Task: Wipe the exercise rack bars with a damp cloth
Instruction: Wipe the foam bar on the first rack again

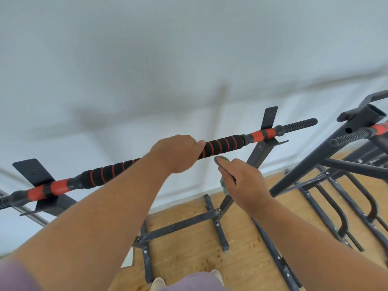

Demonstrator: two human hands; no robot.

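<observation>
Cloth (223, 184) mostly hidden under right hand (243, 181) near bar (220, 145).

No readable text — no labels, brands, numbers.

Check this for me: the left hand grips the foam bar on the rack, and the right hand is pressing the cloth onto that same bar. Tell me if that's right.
Not quite. The left hand does grip the bar, but the right hand holds the cloth just below the bar, apart from it, not pressed on it. The head view shows the gap.
</observation>
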